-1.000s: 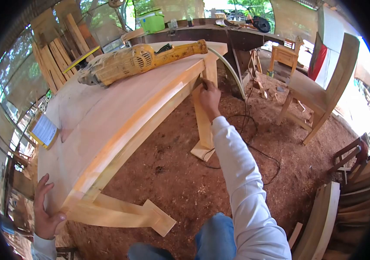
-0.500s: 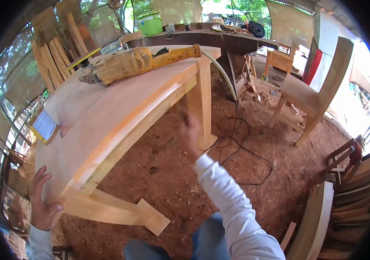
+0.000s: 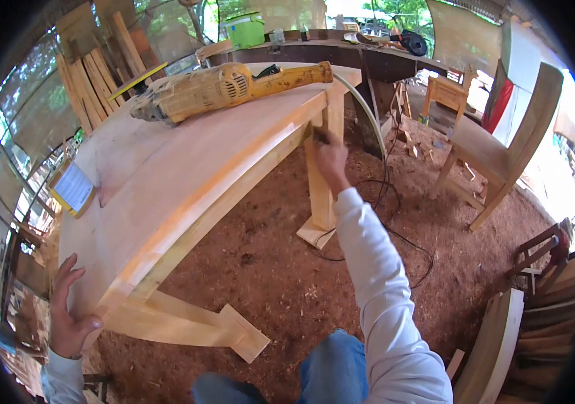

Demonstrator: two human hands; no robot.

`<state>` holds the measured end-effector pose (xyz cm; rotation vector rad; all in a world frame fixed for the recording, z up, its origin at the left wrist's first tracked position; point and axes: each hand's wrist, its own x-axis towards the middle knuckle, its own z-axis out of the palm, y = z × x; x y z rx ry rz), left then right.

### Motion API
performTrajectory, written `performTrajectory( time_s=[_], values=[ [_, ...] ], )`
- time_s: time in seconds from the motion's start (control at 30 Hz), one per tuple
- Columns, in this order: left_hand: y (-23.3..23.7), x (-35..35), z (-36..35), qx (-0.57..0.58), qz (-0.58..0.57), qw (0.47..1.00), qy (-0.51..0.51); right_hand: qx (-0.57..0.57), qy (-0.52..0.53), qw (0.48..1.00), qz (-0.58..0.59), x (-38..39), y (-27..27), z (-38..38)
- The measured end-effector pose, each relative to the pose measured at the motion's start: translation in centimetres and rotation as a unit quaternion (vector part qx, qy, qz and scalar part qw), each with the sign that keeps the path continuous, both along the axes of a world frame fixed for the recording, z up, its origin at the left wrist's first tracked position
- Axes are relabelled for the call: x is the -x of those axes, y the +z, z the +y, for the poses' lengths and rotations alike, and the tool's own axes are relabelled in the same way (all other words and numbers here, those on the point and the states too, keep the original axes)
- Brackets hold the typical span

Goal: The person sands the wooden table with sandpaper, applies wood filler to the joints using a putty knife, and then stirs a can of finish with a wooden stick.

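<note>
A wooden table [image 3: 166, 182] with a pale curved edge slants across the left and middle. My left hand [image 3: 69, 313] rests at its near left corner, fingers apart, holding nothing. Near the far end of the front rail, beside the table leg [image 3: 322, 182], is my right hand [image 3: 330, 156]. Its fingers are curled together, and what they hold, if anything, is too small to make out. A yellow power tool [image 3: 213, 91] lies on the tabletop. Toward the table's left edge sits a yellow and white container [image 3: 72, 190].
A wooden chair [image 3: 496, 151] stands at the right. Black cable [image 3: 405, 239] lies on the dirt floor. Curved timber [image 3: 493, 347] is stacked at the lower right. A green bucket [image 3: 245, 31] sits at the back, and planks [image 3: 92, 84] lean at the back left.
My right hand has moved forward and to the right, up to the far table leg. The view has shifted slightly. My left hand stays at the table corner.
</note>
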<state>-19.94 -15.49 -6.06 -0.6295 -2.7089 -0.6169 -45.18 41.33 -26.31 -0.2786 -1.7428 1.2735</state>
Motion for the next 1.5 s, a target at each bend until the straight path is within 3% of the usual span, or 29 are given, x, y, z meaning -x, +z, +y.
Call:
performTrajectory(
  time_s=[0.1,0.23,0.3,0.33,0.43,0.5,0.57,0.67,0.83,0.97,1.07,1.13,1.17,1.23,1.3,1.4,1.5],
  values=[
    [0.0,0.0,0.1,0.011,0.000,1.000,-0.001,-0.026,0.048,0.995,0.080,-2.1,-3.1,-5.6],
    [0.1,-0.2,-0.4,0.026,0.023,0.999,-0.006,-0.121,0.033,0.989,0.083,-9.4,-2.5,-15.6],
    [-0.1,-0.3,-0.4,0.028,0.037,0.999,-0.011,-0.096,0.107,0.987,0.075,-11.4,-3.1,-16.8],
    [-0.1,-0.4,-0.2,0.021,0.037,0.999,-0.014,-0.084,0.142,0.984,0.071,-11.8,-3.0,-16.9],
    [-0.1,-0.6,-0.1,0.014,0.039,0.999,-0.013,0.032,0.117,0.989,0.087,-10.2,-1.6,-12.8],
    [0.0,-0.4,-0.4,0.029,0.037,0.999,-0.011,0.064,0.047,0.994,0.077,-7.2,0.2,-8.6],
    [0.0,-0.4,-0.3,0.028,0.037,0.999,-0.008,0.048,0.016,0.997,0.063,-4.1,1.8,-5.3],
    [-0.1,-0.2,-0.4,0.024,0.034,0.999,-0.009,-0.064,-0.046,0.994,0.075,-1.1,2.3,-5.0],
    [0.0,-0.3,0.2,0.016,0.019,1.000,-0.005,-0.097,-0.114,0.980,0.133,-5.7,2.3,-16.1],
    [-0.1,-0.4,-0.2,0.027,0.035,0.999,-0.011,-0.155,0.014,0.974,0.166,-12.0,0.5,-22.5],
    [0.0,-0.5,-0.2,0.032,0.047,0.998,-0.014,-0.135,0.119,0.977,0.115,-14.0,-1.9,-20.7],
    [-0.1,-0.4,-0.4,0.031,0.051,0.998,-0.019,-0.102,0.029,0.988,0.116,-13.1,-1.0,-16.6],
    [-0.1,-0.4,-0.4,0.032,0.051,0.998,-0.023,-0.009,0.031,0.996,0.078,-10.7,-1.4,-14.2],
    [-0.1,-0.4,-0.5,0.037,0.049,0.998,-0.022,-0.043,-0.068,0.992,0.095,-6.0,-0.4,-8.2],
    [-0.1,-0.4,-0.5,0.041,0.052,0.998,-0.012,0.065,-0.023,0.996,0.049,-3.7,3.3,-4.4],
    [-0.1,-0.3,-0.3,0.009,0.035,0.999,-0.013,0.015,0.009,0.998,0.063,-1.0,4.2,-2.4],
    [-0.1,-0.2,-0.1,0.005,0.026,1.000,-0.014,-0.053,-0.040,0.998,0.021,-3.7,4.6,-7.5]
  ],
)
